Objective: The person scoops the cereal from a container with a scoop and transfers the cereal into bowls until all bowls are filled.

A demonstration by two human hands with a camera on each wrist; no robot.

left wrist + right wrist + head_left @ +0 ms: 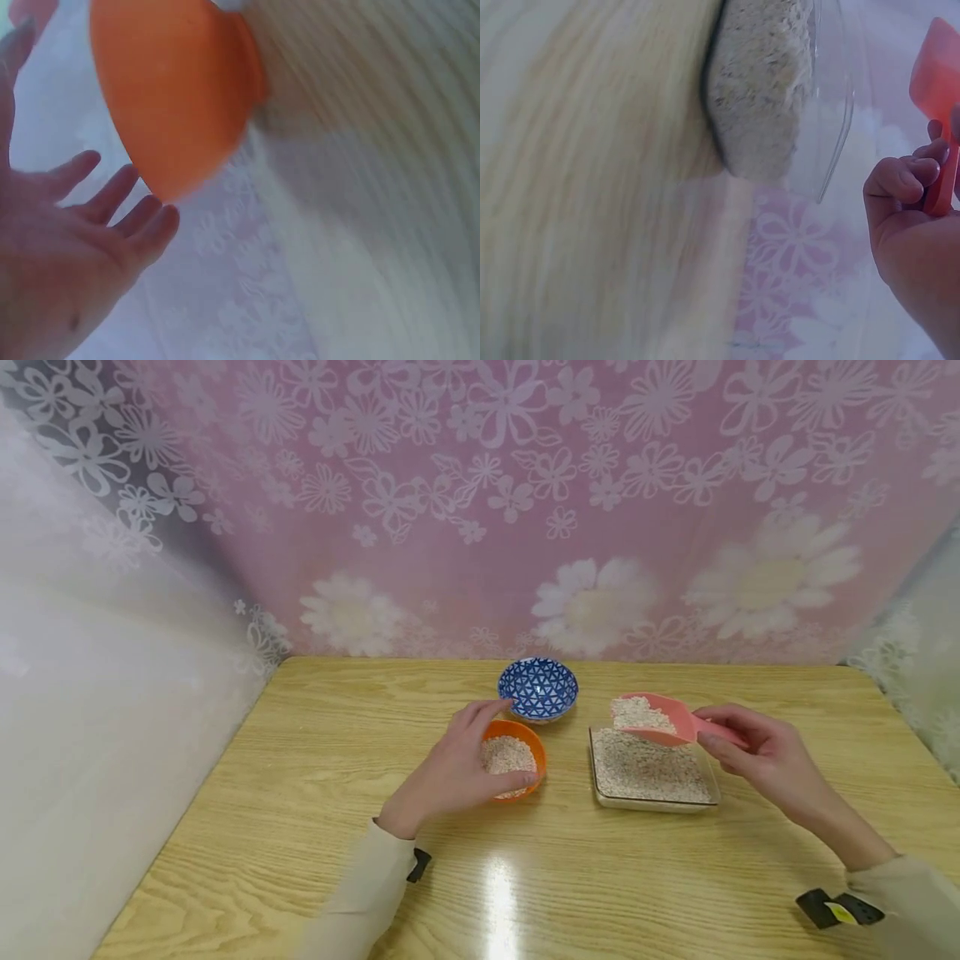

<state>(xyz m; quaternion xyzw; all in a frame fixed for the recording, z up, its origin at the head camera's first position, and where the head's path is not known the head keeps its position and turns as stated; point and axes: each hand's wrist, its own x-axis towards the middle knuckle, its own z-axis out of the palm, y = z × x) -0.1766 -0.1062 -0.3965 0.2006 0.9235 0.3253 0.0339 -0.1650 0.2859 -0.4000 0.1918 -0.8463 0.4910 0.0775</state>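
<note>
My right hand (765, 756) grips the handle of a pink scoop (678, 718) heaped with oat flakes (637, 714). The scoop is above a clear rectangular container (652, 806) of the same flakes; the right wrist view shows fingers curled round its handle (939, 180). At the left, an orange bowl (538, 747) stands on the table with flakes inside. My left hand (457, 768) spreads over its left side, thumb across the near rim and fingers near the far rim. Those fingers look loosely extended beside the bowl wall (172, 97); firm contact cannot be made out.
A blue and white patterned bowl (538, 689) stands just behind the orange one, close to the left fingertips. The wooden table (300, 793) ends at a pink floral backdrop (450, 527). Pale sheeting (90, 652) hangs along the left side.
</note>
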